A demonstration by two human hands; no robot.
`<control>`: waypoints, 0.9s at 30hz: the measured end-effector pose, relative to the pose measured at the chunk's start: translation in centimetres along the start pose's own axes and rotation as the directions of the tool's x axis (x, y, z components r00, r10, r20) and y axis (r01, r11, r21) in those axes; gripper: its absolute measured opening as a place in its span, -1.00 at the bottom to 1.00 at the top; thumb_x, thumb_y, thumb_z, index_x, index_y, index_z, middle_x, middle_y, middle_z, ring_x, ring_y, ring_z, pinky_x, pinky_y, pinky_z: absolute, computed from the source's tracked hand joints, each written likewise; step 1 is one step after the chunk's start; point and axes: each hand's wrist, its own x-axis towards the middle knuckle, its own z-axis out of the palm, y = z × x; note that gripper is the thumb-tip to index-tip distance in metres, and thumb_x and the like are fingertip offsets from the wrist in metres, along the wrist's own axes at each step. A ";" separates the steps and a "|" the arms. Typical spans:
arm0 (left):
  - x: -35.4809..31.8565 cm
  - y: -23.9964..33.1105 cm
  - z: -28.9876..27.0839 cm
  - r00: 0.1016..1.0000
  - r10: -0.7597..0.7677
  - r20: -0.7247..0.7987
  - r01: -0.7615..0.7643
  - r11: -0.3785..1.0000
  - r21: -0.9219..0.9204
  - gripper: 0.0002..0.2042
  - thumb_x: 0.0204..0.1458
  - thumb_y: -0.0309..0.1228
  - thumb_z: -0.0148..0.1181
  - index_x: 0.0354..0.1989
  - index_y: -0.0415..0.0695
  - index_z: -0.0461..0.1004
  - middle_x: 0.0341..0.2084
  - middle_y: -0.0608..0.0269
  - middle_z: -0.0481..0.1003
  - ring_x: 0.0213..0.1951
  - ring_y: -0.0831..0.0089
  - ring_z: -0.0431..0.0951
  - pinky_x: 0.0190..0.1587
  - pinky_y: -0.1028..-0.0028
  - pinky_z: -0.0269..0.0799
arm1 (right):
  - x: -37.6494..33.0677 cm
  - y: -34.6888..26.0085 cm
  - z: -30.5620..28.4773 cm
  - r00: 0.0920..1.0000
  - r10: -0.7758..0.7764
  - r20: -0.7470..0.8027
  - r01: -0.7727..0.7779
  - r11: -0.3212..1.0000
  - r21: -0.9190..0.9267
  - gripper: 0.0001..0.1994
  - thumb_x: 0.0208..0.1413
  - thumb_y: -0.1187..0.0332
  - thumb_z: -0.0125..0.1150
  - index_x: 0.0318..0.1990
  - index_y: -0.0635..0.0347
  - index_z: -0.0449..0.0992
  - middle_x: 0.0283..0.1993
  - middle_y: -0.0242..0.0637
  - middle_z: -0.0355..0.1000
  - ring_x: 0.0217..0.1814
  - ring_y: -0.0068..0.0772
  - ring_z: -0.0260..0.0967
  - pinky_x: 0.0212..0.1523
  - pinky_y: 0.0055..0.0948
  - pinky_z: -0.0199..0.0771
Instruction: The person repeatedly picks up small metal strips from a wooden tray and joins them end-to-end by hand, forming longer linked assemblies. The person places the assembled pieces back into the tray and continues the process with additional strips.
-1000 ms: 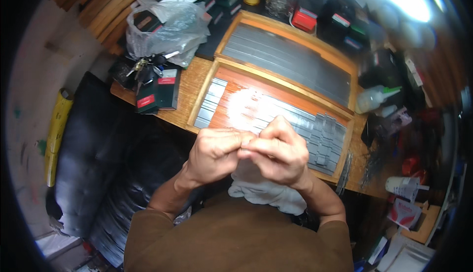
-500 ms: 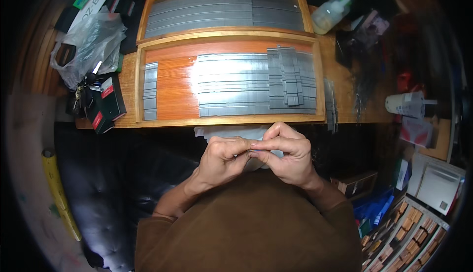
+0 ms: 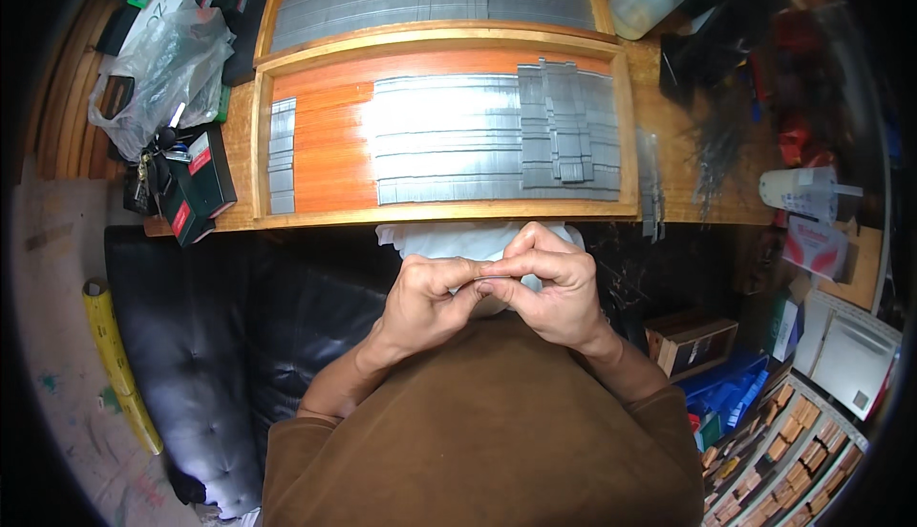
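My left hand (image 3: 420, 303) and my right hand (image 3: 559, 293) meet in front of my chest, just below the bench's near edge. Both are closed in a pinch, fingertips touching, on a small thin piece (image 3: 492, 279) mostly hidden by the fingers; its kind cannot be made out. Beyond them lies a shallow wooden tray (image 3: 439, 213) with an orange bottom. Rows of flat grey strips (image 3: 444, 140) fill its middle and right, with shorter strips (image 3: 570, 131) stacked on top. One narrow column of grey pieces (image 3: 283, 157) lies along its left side.
A second tray (image 3: 270, 16) of grey strips adjoins the first. Left are a plastic bag (image 3: 167, 78), keys and dark boxes (image 3: 212, 174). Right are a squeeze bottle (image 3: 645, 4), loose strips (image 3: 650, 183) and a cup (image 3: 800, 193). White cloth (image 3: 430, 239) lies under my hands.
The view has shifted slightly, so the trays and bench sit higher in the picture. My hands keep the same pinch, with only a slight shift of the fingers.
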 end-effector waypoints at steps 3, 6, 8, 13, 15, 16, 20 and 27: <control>-0.3 -0.4 0.2 0.999 -0.037 -0.016 0.037 0.998 -0.042 -0.83 0.11 -0.62 0.34 -0.13 -0.26 0.72 -0.44 -0.08 0.67 -0.47 0.16 0.74 -0.43 0.40 0.55 | 0.0 0.4 0.2 1.000 0.010 0.013 -0.010 1.000 0.008 -0.84 0.01 0.56 0.60 -0.24 0.26 0.75 -0.33 -0.37 0.47 -0.31 -0.55 0.41 -0.33 -0.51 0.41; -0.6 -0.7 0.4 0.998 -0.054 -0.024 0.053 0.998 -0.045 -0.85 0.13 -0.58 0.36 -0.13 -0.25 0.72 -0.43 -0.07 0.68 -0.45 0.17 0.75 -0.42 0.41 0.55 | -0.2 1.2 0.4 1.000 0.020 0.021 -0.021 1.000 0.019 -0.84 0.02 0.56 0.59 -0.24 0.27 0.75 -0.33 -0.37 0.47 -0.31 -0.55 0.41 -0.33 -0.52 0.41; -0.8 -0.8 0.5 0.998 -0.063 -0.032 0.061 0.997 -0.042 -0.85 0.13 -0.57 0.37 -0.13 -0.25 0.72 -0.41 -0.07 0.68 -0.44 0.18 0.76 -0.41 0.41 0.56 | -0.3 1.4 0.6 0.999 0.028 0.025 -0.029 0.999 0.032 -0.84 0.02 0.56 0.59 -0.23 0.27 0.75 -0.32 -0.37 0.47 -0.31 -0.54 0.41 -0.33 -0.52 0.41; -1.2 -0.9 0.5 0.994 -0.094 -0.048 0.091 0.995 -0.050 -0.83 0.12 -0.57 0.40 -0.11 -0.24 0.72 -0.38 -0.06 0.70 -0.41 0.24 0.77 -0.38 0.44 0.58 | -0.2 1.4 0.9 0.998 0.050 0.026 -0.051 0.998 0.032 -0.80 -0.04 0.59 0.61 -0.23 0.25 0.76 -0.34 -0.37 0.49 -0.29 -0.52 0.43 -0.28 -0.51 0.45; -1.3 -0.9 0.4 0.991 -0.124 -0.049 0.121 0.991 -0.061 -0.83 0.12 -0.57 0.40 -0.11 -0.24 0.73 -0.38 -0.05 0.70 -0.40 0.26 0.78 -0.37 0.44 0.59 | -0.2 1.4 1.0 0.998 0.062 0.025 -0.063 0.998 0.028 -0.79 -0.06 0.60 0.62 -0.23 0.24 0.77 -0.35 -0.37 0.50 -0.29 -0.51 0.44 -0.27 -0.51 0.46; -1.4 -0.9 0.4 0.989 -0.138 -0.050 0.134 0.989 -0.066 -0.82 0.12 -0.57 0.40 -0.10 -0.24 0.73 -0.38 -0.05 0.70 -0.39 0.28 0.78 -0.37 0.44 0.59 | -0.2 1.4 1.1 0.998 0.063 0.027 -0.063 0.998 0.025 -0.79 -0.06 0.60 0.62 -0.23 0.24 0.77 -0.35 -0.37 0.49 -0.29 -0.51 0.44 -0.27 -0.51 0.46; -1.5 -0.9 0.5 0.990 -0.130 -0.061 0.126 0.990 -0.070 -0.83 0.13 -0.57 0.40 -0.11 -0.25 0.73 -0.38 -0.05 0.71 -0.39 0.30 0.78 -0.36 0.45 0.60 | -0.1 1.3 1.0 0.996 0.079 0.045 -0.079 0.997 0.018 -0.79 -0.06 0.59 0.62 -0.23 0.24 0.77 -0.35 -0.38 0.49 -0.29 -0.51 0.44 -0.27 -0.51 0.46; -1.7 -1.1 0.4 0.992 -0.102 -0.078 0.098 0.993 -0.061 -0.81 0.11 -0.60 0.39 -0.10 -0.26 0.72 -0.38 -0.03 0.71 -0.38 0.28 0.78 -0.35 0.46 0.61 | 0.2 1.1 1.2 0.994 0.093 0.052 -0.094 0.995 0.024 -0.78 -0.07 0.58 0.63 -0.22 0.24 0.77 -0.34 -0.37 0.49 -0.28 -0.50 0.44 -0.27 -0.52 0.47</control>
